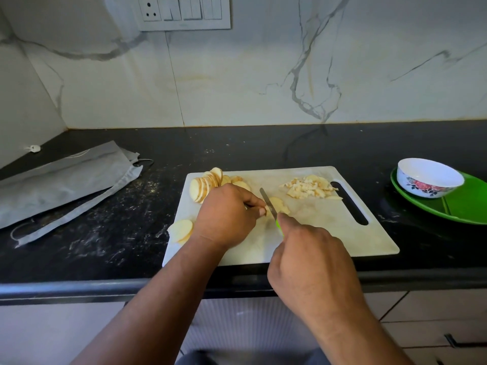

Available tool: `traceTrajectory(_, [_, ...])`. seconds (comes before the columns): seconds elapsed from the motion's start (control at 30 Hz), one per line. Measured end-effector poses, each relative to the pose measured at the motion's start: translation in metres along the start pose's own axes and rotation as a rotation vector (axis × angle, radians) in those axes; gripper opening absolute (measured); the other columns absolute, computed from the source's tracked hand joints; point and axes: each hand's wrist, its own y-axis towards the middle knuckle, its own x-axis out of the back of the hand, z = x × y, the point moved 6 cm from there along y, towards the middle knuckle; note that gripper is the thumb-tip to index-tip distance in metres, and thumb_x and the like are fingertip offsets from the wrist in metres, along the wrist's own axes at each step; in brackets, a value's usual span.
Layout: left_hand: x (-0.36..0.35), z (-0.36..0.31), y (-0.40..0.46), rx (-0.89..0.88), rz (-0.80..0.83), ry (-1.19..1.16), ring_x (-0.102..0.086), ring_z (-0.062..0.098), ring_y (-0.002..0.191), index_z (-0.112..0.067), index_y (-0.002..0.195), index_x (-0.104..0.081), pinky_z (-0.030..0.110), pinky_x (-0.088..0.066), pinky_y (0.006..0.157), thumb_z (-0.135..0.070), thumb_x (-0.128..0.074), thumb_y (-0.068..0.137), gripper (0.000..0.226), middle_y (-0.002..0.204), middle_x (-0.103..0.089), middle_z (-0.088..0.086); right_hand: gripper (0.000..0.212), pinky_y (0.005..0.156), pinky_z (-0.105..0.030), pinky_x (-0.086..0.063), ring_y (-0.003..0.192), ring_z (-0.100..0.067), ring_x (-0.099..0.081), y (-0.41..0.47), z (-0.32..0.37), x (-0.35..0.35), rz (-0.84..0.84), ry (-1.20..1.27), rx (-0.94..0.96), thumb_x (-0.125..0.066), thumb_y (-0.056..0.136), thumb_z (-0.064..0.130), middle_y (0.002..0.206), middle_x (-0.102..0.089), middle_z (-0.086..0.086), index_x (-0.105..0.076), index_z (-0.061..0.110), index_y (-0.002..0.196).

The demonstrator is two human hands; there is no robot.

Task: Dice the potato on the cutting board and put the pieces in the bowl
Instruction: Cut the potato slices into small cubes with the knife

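We are midway through the dicing: our right hand (303, 248) is wrapped round the green handle of the knife (268, 204), its blade laid across a small stack of potato slices (276, 204) at the middle of the cutting board (329, 233), while our left hand (226, 217) pinches that stack at its 9 o'clock edge. Uncut slices (204, 187) wait at the board's 10 o'clock, diced pieces (308, 188) at 1 o'clock. The bowl (429, 177), off the board at 3 o'clock, looks empty. Next, we judge, come crosswise cuts with fingertips tucked clear.
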Motion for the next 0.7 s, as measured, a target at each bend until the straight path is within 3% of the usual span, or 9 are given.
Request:
traceTrajectory(0.3, [-0.001, 0.004, 0.004, 0.029, 0.006, -0.015, -0.062, -0.007, 0.078, -0.032, 0.096, -0.083, -0.005, -0.039, 0.059, -0.026, -0.08, 0.091, 0.008, 0.077, -0.067, -0.024, 0.058, 0.061, -0.016, -0.04, 0.067, -0.009, -0.047, -0.002, -0.001, -0.007, 0.026, -0.028, -0.015, -0.052, 0.093, 0.032, 0.082, -0.054, 0.007, -0.036, 0.026, 0.148])
traceTrajectory(0.43, [-0.002, 0.002, 0.005, 0.033, 0.003, -0.003, -0.063, -0.005, 0.078, -0.032, 0.099, -0.083, -0.001, -0.04, 0.058, -0.028, -0.079, 0.092, 0.009, 0.081, -0.069, -0.023, 0.063, 0.06, -0.018, -0.043, 0.068, -0.009, -0.05, -0.008, -0.001, -0.008, 0.079, -0.028, -0.015, -0.051, 0.094, 0.032, 0.081, -0.051, 0.007, -0.027, 0.025, 0.152])
traceTrajectory(0.53, [-0.002, 0.0, 0.004, 0.018, -0.006, 0.001, -0.064, -0.003, 0.078, -0.031, 0.099, -0.083, 0.003, -0.041, 0.062, -0.029, -0.078, 0.093, 0.008, 0.08, -0.068, -0.023, 0.065, 0.053, -0.017, -0.036, 0.063, -0.008, -0.048, -0.024, -0.002, -0.006, 0.094, -0.052, 0.013, -0.047, 0.094, 0.032, 0.075, -0.048, 0.009, -0.022, 0.025, 0.154])
traceTrajectory(0.7, [-0.002, 0.001, 0.002, 0.002, -0.009, 0.004, -0.065, -0.001, 0.082, -0.031, 0.102, -0.082, 0.005, -0.042, 0.064, -0.029, -0.075, 0.095, 0.01, 0.091, -0.074, -0.019, 0.067, 0.058, -0.014, -0.034, 0.068, -0.008, -0.046, -0.044, -0.008, 0.005, 0.114, -0.007, -0.011, -0.044, 0.095, 0.037, 0.087, -0.056, 0.01, -0.014, 0.032, 0.155])
